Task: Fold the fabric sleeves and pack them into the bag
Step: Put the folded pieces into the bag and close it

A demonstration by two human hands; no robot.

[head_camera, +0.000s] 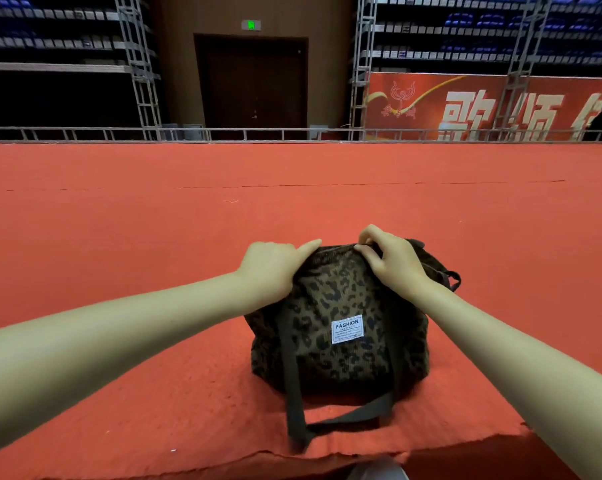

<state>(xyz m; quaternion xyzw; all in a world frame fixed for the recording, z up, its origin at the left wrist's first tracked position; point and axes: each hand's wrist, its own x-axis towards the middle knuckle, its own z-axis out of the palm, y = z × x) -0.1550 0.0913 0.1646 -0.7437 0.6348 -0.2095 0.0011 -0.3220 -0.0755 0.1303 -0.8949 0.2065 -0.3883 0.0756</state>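
Both bare forearms reach forward from the lower corners and meet at the top of the brown leopard-print corduroy tote bag [341,344], which stands on the red carpet [292,202] directly before the person, close to the carpet's near edge.

The left hand [271,268] lies on the left top corner of the bag, back of the hand upward. Its index finger is stretched out along the rim toward the middle, and the other fingers curl down over the cloth at the corner, so this hand holds the bag's upper edge. How firm this hold is I cannot tell, because the fingertips are hidden behind the fabric.

The right hand [393,261] comes to the rim's middle and right part with the wrist bent. Its fingers are curled tightly and the thumb presses against them, pinching something small at the top edge of the bag; whether it is a zipper pull or only the cloth, I cannot tell.

On the front of the bag a white label [347,331] reads "FASHION". A dark webbing strap [344,419] hangs from the bag's front and lies in a loop on the carpet below it. The fabric sleeves do not show; the mouth of the bag is drawn together under the hands.

Beyond the bag, far across the carpet, stands a metal railing [292,134], and behind it a dark door [251,81].
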